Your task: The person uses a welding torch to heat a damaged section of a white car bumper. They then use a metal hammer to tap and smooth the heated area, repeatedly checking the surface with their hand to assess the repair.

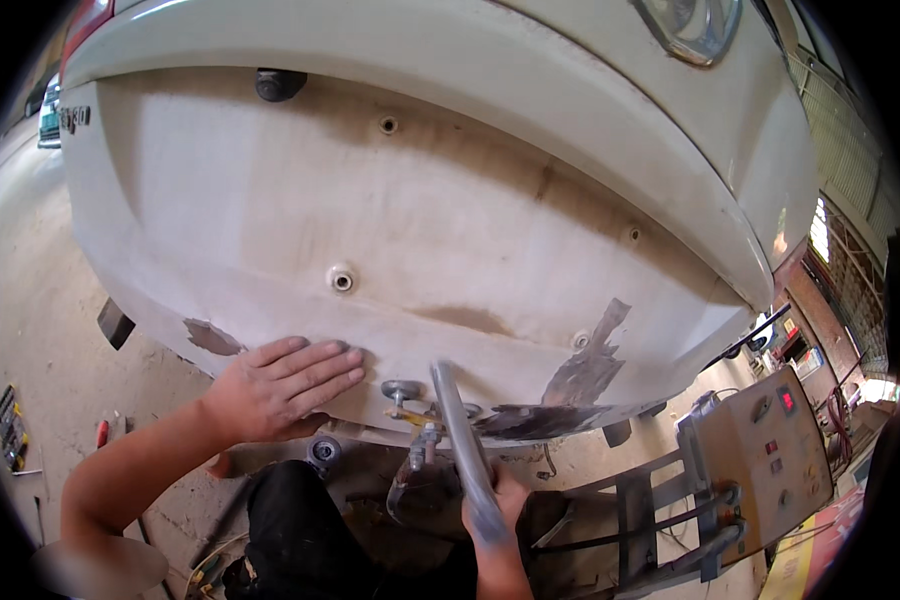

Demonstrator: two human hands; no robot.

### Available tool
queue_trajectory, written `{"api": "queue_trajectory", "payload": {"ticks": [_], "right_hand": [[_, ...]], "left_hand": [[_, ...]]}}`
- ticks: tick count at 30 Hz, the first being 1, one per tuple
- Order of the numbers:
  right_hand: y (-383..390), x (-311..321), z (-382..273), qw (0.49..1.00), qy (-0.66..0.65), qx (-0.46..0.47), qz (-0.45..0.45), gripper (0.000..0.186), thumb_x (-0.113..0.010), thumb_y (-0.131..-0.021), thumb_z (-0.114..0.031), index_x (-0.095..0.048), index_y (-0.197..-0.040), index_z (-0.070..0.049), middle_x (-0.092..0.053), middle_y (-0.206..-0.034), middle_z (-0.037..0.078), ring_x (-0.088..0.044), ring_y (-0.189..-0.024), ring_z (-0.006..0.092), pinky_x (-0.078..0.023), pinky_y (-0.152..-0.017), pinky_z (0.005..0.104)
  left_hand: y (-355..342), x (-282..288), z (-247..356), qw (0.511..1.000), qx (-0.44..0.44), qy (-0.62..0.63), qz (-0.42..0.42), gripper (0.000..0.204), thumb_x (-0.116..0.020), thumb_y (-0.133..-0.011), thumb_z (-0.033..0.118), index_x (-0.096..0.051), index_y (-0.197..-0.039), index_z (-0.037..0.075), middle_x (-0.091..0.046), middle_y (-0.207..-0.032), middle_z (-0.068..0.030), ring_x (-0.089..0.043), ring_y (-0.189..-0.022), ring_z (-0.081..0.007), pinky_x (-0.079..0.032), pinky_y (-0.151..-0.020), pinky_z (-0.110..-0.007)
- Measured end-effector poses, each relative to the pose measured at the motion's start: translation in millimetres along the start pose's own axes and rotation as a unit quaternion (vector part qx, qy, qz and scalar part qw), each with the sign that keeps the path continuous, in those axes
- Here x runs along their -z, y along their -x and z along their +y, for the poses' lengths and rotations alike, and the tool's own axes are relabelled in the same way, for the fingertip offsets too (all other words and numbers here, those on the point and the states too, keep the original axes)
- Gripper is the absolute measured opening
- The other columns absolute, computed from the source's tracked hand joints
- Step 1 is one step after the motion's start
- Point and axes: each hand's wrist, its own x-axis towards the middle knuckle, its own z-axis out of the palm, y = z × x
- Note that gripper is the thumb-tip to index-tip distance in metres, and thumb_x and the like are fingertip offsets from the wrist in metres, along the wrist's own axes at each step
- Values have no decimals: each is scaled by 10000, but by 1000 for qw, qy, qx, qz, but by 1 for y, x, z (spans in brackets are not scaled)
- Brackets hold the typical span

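A white car tailgate (290, 200) fills the upper part of the view, with bare metal patches along its lower edge. My left hand (295, 385) lies flat on its lower left, fingers stretched out. In my right hand (502, 497) is the lower end of a long grey metal bar (455, 425), its upper end close to the panel. Just left of the bar, a tool with round metal pads (401, 389) and a yellow part sits against the panel's lower edge. Whether the bar is joined to that tool, I cannot tell.
A brown-fronted machine (770, 460) with knobs, a red display and thick cables stands on the right. Below the panel, a round grey tool (323, 452) is near my dark-clothed knee (300, 520). Several hand tools (10, 428) lie on the floor at left.
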Motion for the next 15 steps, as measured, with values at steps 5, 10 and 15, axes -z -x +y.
{"api": "queue_trajectory", "payload": {"ticks": [5, 10, 15], "right_hand": [[2, 7, -11, 990, -47, 101, 85, 256, -619, -770, -180, -523, -602, -13, -429, -472, 80, -470, -395, 238, -374, -403, 313], [4, 5, 17, 998, 61, 17, -15, 395, -619, -794, -360, -507, -634, -16, -461, -516, 145, -476, -437, 326, -401, -438, 349], [16, 11, -5, 986, -130, 91, 58, 449, -508, -892, -412, -532, -639, -42, -516, -547, 85, -526, -484, 247, -400, -453, 341]], "left_hand": [[1, 1, 1, 1000, 11, 10, 5, 654, -671, -737, 413, -512, -1307, 133, -479, -1375, -22, -421, -1275, -181, -270, -1079, -370], [1, -1, 1, 1000, 10, 9, 1, 649, -666, -744, 414, -510, -1311, 139, -480, -1374, -23, -412, -1283, -177, -271, -1078, -370], [2, 3, 3, 1000, 14, 20, -1, 685, -659, -750, 398, -461, -1353, 142, -441, -1407, -5, -401, -1288, -156, -299, -1061, -340]]}}
